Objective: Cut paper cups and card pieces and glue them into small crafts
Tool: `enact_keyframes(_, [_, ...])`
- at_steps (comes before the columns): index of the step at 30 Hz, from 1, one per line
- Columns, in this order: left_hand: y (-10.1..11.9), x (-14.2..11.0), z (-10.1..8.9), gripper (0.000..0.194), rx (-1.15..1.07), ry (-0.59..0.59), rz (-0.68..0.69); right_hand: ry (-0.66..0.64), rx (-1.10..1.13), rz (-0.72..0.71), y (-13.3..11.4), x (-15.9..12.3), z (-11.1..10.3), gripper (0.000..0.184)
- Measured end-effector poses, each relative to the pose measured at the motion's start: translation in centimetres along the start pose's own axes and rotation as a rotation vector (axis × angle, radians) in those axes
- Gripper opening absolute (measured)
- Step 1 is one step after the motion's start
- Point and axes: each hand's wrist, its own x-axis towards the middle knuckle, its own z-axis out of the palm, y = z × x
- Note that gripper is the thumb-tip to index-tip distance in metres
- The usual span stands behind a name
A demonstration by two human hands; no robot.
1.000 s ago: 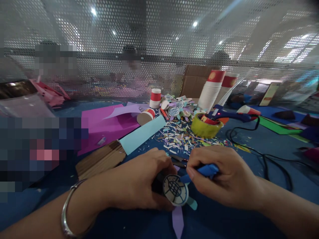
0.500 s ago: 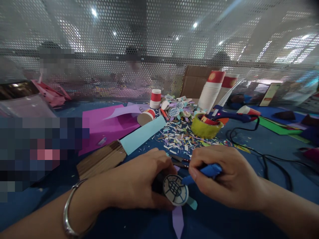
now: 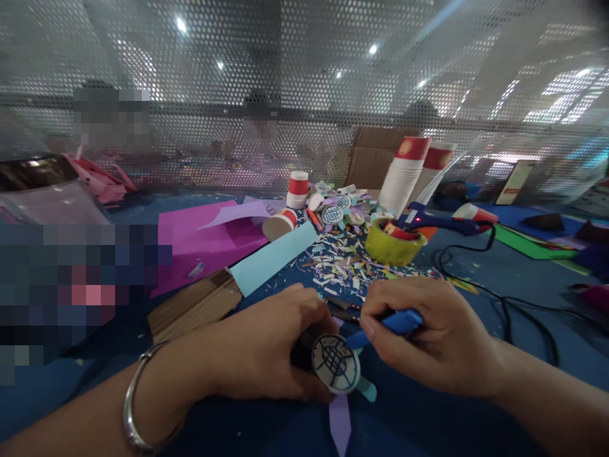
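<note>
My left hand [image 3: 259, 349] is wrapped round a small paper cup [image 3: 333, 363] lying on its side on the blue table [image 3: 476, 419]. The cup's round bottom faces me and bears a dark blue grid drawing. My right hand [image 3: 428, 339] pinches a blue marker [image 3: 387, 327], its tip on the upper right edge of that drawing. Purple [image 3: 339, 422] and teal paper strips stick out from under the cup.
Past my hands lie paper scraps [image 3: 342, 263], a yellow tape roll [image 3: 392, 244], a blue glue gun [image 3: 438, 221] with a black cord, stacked red-and-white cups [image 3: 404, 171], a teal strip [image 3: 273, 257], magenta sheets [image 3: 204, 241] and cardboard [image 3: 193, 304]. A perforated screen stands behind, with people beyond it.
The marker tip has shifted slightly along the upper right of the drawing. My left hand and the cup have stayed put.
</note>
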Motion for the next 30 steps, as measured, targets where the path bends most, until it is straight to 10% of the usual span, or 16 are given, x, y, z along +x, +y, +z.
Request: enact_keyframes(30, [0.23, 0.14, -0.43, 0.044, 0.024, -0.027, 0.006, -0.072, 0.173, 0.005, -0.58, 0.00, -0.05, 0.015])
